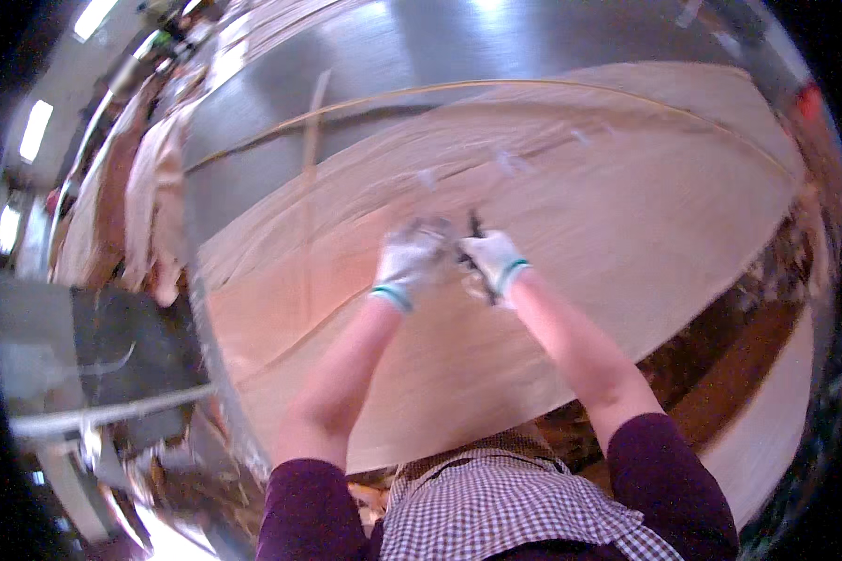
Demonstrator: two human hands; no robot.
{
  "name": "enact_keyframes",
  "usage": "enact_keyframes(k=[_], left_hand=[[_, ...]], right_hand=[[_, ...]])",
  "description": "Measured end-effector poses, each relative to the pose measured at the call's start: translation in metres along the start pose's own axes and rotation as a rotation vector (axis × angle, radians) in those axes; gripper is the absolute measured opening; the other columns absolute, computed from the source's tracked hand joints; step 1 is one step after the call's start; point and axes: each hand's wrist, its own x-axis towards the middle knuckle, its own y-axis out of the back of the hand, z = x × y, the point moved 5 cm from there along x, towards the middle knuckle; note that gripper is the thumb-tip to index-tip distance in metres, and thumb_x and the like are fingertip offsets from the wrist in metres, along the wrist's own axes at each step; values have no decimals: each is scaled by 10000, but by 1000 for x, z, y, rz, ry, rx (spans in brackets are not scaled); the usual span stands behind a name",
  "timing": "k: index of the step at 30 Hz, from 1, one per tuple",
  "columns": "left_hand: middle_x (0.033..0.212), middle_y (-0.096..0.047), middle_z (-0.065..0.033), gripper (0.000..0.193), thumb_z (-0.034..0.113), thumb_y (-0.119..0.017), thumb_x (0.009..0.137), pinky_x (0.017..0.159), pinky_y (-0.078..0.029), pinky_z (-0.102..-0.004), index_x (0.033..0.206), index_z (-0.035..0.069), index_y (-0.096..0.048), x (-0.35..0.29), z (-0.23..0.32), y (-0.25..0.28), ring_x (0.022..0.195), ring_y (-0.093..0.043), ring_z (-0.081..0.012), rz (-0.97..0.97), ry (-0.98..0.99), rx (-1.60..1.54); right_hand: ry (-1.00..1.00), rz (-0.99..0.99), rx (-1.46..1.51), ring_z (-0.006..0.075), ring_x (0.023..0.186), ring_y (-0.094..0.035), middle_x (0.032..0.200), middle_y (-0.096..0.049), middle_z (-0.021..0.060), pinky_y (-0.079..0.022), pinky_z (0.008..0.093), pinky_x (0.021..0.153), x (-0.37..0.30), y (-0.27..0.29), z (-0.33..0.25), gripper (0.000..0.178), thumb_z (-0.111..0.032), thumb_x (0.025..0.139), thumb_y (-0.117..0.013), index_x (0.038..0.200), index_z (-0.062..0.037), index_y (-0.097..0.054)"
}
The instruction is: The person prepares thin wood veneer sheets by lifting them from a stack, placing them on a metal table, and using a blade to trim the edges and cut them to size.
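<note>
Both my hands wear white gloves with green cuffs and are over a large tan sheet (589, 234), whose material I cannot make out. My right hand (493, 257) is closed round a slim dark hand tool (475, 224); its tip points away from me and its other end shows below my palm. Blur keeps me from telling its kind. Just left of it, my left hand (412, 254) is over the sheet, its fingers smeared by motion. Small pale marks (510, 162) lie on the sheet beyond my hands.
Under the sheet is a shiny grey tabletop (365, 56). A long thin yellowish strip (458, 85) curves across the far part, and a narrow tan strip (311, 150) stands out at left. Pinkish-tan sheets (154, 196) hang beyond the left edge. Brown scraps (786, 257) lie at right.
</note>
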Motion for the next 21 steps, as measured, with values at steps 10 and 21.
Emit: enact_keyframes(k=[10,21], left_hand=[[1428,-390,-93,510,365,-451,893,1062,-256,-530,1347,135,-430,-29,52,-11,1332,-326,-325,-183,-229,337],[927,-669,-130,135,82,-606,807,800,-494,-365,923,78,-674,-163,-180,196,874,-634,-296,420,-45,-401]], right_hand=[[914,299,-763,81,590,-572,731,-651,32,-439,247,512,-60,37,-10,209,-146,879,-558,1057,-46,-601],[270,-439,-278,75,552,-499,716,-595,15,-419,236,506,-147,-250,131,154,-209,892,-601,888,-65,-545]])
